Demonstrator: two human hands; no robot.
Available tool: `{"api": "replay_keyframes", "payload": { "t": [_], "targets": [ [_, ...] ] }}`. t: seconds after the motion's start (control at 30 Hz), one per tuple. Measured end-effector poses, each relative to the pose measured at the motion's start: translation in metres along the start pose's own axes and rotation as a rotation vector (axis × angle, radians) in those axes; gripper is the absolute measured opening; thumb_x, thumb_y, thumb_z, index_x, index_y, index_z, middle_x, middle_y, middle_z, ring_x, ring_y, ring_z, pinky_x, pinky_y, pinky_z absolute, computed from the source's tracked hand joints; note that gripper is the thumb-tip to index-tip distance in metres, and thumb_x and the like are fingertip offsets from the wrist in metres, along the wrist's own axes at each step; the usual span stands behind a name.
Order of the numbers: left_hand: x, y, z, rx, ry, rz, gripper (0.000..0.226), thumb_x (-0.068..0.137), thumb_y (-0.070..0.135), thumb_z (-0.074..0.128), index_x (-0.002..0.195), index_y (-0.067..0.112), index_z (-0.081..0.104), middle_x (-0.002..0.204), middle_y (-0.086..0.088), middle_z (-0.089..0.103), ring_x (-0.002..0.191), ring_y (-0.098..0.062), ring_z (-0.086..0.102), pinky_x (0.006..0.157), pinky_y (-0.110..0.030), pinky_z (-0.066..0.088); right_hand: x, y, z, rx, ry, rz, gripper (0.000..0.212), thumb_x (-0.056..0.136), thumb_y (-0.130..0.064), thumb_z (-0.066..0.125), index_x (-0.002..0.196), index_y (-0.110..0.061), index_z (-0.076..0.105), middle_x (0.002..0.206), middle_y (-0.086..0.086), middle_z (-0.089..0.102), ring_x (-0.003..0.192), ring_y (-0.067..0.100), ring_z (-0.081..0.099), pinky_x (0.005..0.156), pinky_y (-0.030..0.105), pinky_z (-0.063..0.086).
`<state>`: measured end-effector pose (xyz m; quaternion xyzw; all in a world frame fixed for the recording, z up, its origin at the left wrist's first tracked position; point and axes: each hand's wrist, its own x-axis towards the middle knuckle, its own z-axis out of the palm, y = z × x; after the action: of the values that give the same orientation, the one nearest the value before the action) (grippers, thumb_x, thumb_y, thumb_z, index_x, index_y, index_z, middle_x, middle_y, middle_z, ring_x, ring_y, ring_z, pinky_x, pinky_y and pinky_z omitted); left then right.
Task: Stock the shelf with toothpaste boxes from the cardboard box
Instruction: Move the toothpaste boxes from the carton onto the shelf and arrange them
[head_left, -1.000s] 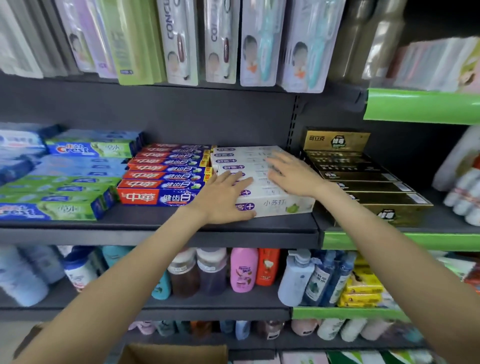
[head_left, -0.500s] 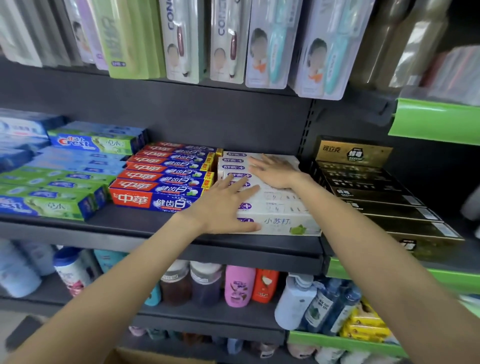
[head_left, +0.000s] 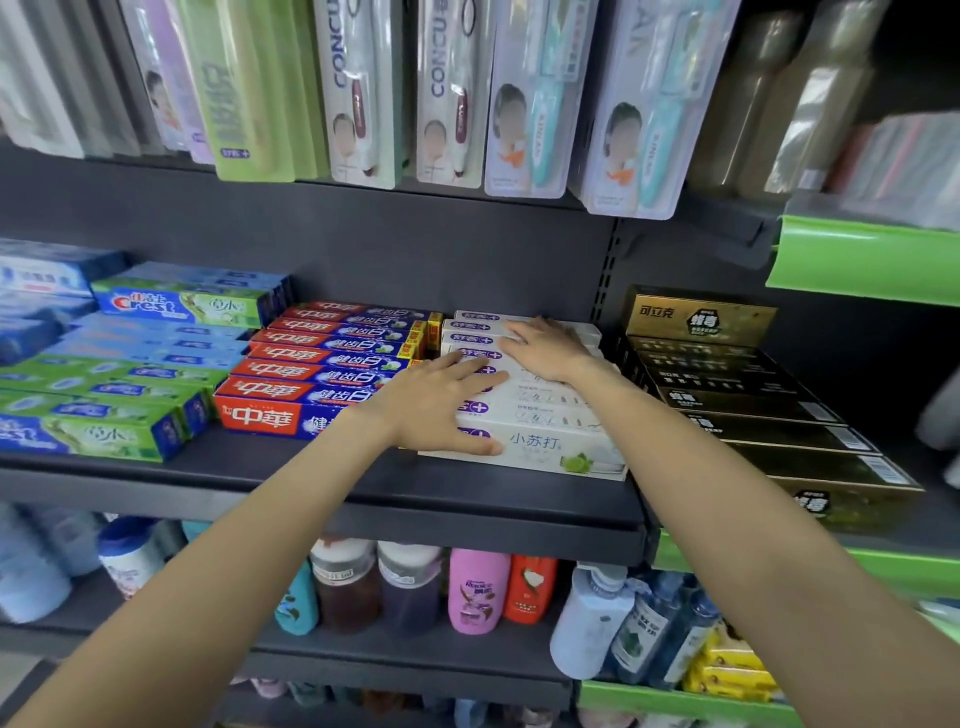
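A stepped stack of white toothpaste boxes (head_left: 545, 441) with purple marks and a green lime picture lies on the dark shelf (head_left: 322, 483). My left hand (head_left: 441, 405) rests flat on the front left part of the stack, fingers straight and spread, thumb along the front box. My right hand (head_left: 545, 348) lies flat on the rear boxes of the same stack, fingers pointing left. The cardboard box is out of view.
Red toothpaste boxes (head_left: 311, 374) sit just left of the white stack, green and blue ones (head_left: 104, 405) farther left. Gold-black boxes (head_left: 753, 415) fill the right. Toothbrush packs (head_left: 457, 93) hang above. Bottles (head_left: 478, 592) stand on the lower shelf.
My right hand has slid back along the white stack toward the rear boxes. My left hand has stayed on the front boxes. The camera has moved closer and the cardboard box has dropped out of view.
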<state>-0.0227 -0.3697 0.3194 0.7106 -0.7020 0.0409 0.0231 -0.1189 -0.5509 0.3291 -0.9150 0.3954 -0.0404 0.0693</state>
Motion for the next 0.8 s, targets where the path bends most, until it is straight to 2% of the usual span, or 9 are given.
{"api": "replay_keyframes", "payload": {
  "t": [0.07, 0.13, 0.2, 0.3, 0.4, 0.5, 0.6, 0.67, 0.8],
  "targets": [
    [-0.002, -0.001, -0.003, -0.058, -0.040, 0.007, 0.092, 0.075, 0.077, 0.046, 0.149, 0.037, 0.011, 0.159, 0.007, 0.006, 0.146, -0.020, 0.003, 0.117, -0.040, 0.009, -0.010, 0.005, -0.003, -0.027, 0.077, -0.041, 0.053, 0.097, -0.050, 0.030, 0.144, -0.026, 0.033, 0.151, 0.010, 0.031, 0.137, 0.028, 0.030, 0.111, 0.038, 0.026],
    [-0.003, -0.010, -0.011, -0.238, -0.047, -0.027, 0.096, 0.067, 0.086, 0.038, 0.148, 0.038, 0.016, 0.158, 0.007, 0.011, 0.146, -0.018, 0.008, 0.118, -0.041, 0.011, -0.026, 0.015, -0.006, -0.040, 0.134, -0.060, 0.053, 0.098, -0.049, 0.031, 0.146, -0.027, 0.031, 0.153, 0.013, 0.026, 0.140, 0.030, 0.025, 0.114, 0.040, 0.022],
    [0.006, -0.026, -0.019, -0.359, 0.049, -0.124, 0.089, 0.073, 0.085, 0.029, 0.147, 0.036, 0.021, 0.156, 0.004, 0.020, 0.144, -0.020, 0.018, 0.116, -0.044, 0.019, -0.039, 0.029, -0.008, -0.017, 0.146, -0.039, 0.055, 0.097, -0.052, 0.030, 0.148, -0.030, 0.025, 0.156, 0.014, 0.016, 0.144, 0.032, 0.017, 0.117, 0.044, 0.017],
    [0.031, -0.041, -0.027, -0.248, 0.131, -0.268, 0.067, 0.091, 0.062, 0.035, 0.145, 0.023, 0.028, 0.151, -0.008, 0.032, 0.134, -0.029, 0.037, 0.107, -0.044, 0.035, -0.041, 0.046, -0.007, -0.045, 0.118, 0.045, 0.060, 0.097, -0.056, 0.028, 0.150, -0.030, 0.015, 0.158, 0.015, 0.007, 0.144, 0.038, 0.012, 0.117, 0.046, 0.015],
    [0.062, -0.036, -0.026, -0.229, 0.051, -0.290, 0.068, 0.091, 0.059, 0.039, 0.145, 0.018, 0.029, 0.148, -0.010, 0.037, 0.129, -0.031, 0.042, 0.108, -0.042, 0.034, -0.030, 0.051, -0.006, -0.076, 0.083, 0.107, 0.064, 0.097, -0.056, 0.026, 0.151, -0.028, 0.007, 0.158, 0.017, 0.005, 0.142, 0.040, 0.019, 0.115, 0.044, 0.024],
    [0.090, -0.035, -0.015, -0.199, -0.051, -0.295, 0.083, 0.085, 0.071, 0.034, 0.147, 0.016, 0.026, 0.152, -0.007, 0.032, 0.137, -0.028, 0.033, 0.114, -0.043, 0.024, -0.018, 0.051, -0.005, 0.052, 0.005, 0.105, 0.064, 0.098, -0.052, 0.029, 0.152, -0.023, 0.008, 0.158, 0.011, 0.007, 0.143, 0.030, 0.020, 0.116, 0.038, 0.022],
    [0.105, -0.032, -0.001, -0.178, -0.087, -0.330, 0.087, 0.088, 0.071, 0.024, 0.150, 0.012, 0.013, 0.158, -0.011, 0.008, 0.145, -0.032, 0.005, 0.119, -0.043, 0.009, -0.009, 0.051, -0.005, 0.084, -0.012, 0.124, 0.066, 0.097, -0.053, 0.029, 0.152, -0.022, 0.009, 0.158, 0.010, 0.008, 0.144, 0.029, 0.017, 0.117, 0.036, 0.019],
    [0.106, -0.028, 0.005, -0.204, -0.070, -0.362, 0.089, 0.087, 0.072, 0.020, 0.151, 0.012, 0.004, 0.158, -0.012, -0.001, 0.145, -0.033, -0.007, 0.119, -0.044, 0.001, -0.010, 0.051, -0.004, 0.060, 0.011, 0.135, 0.065, 0.097, -0.054, 0.029, 0.151, -0.021, 0.014, 0.157, 0.010, 0.012, 0.142, 0.029, 0.019, 0.116, 0.035, 0.022],
    [0.105, -0.028, 0.007, -0.257, -0.056, -0.368, 0.088, 0.088, 0.071, 0.024, 0.150, 0.011, 0.006, 0.158, -0.011, 0.000, 0.145, -0.031, -0.007, 0.119, -0.044, 0.000, -0.015, 0.050, -0.006, 0.061, 0.033, 0.114, 0.062, 0.097, -0.052, 0.031, 0.149, -0.021, 0.022, 0.156, 0.010, 0.018, 0.141, 0.029, 0.022, 0.113, 0.034, 0.023]
  ]
}}
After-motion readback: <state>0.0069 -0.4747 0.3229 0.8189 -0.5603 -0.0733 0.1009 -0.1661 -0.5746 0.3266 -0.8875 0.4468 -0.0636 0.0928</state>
